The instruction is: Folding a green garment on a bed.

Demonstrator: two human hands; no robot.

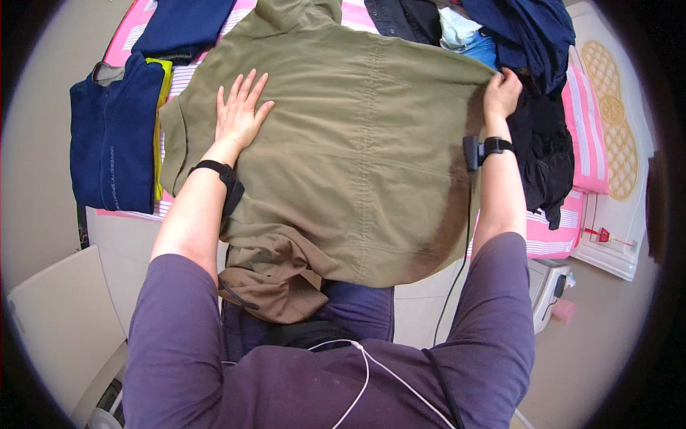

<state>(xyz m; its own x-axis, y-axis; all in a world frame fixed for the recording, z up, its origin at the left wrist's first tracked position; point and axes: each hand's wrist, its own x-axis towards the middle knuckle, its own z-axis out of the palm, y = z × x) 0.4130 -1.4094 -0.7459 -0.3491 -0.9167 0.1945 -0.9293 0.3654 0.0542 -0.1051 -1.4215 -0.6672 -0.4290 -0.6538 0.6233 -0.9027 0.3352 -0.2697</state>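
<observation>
An olive-green jacket point(321, 145) is spread over the bed with its collar point(174, 145) towards the left and its hem towards the right. One sleeve point(278, 273) hangs bunched over the near edge, against my legs; the other runs off at the top of the view. My left hand point(241, 110) lies flat on the jacket near the collar, fingers apart. At the far hem corner, my right hand point(502, 94) pinches the fabric between thumb and fingers. Both wrists wear black straps with small devices.
A folded navy top point(115, 145) lies over a yellow garment point(161, 182) on the left. Navy clothing point(182, 27) sits behind it. Dark garments point(541, 145) are heaped at right beside a pink striped pillow point(587, 134) and cream headboard point(616, 134). A black cable point(455, 284) hangs from my right wrist.
</observation>
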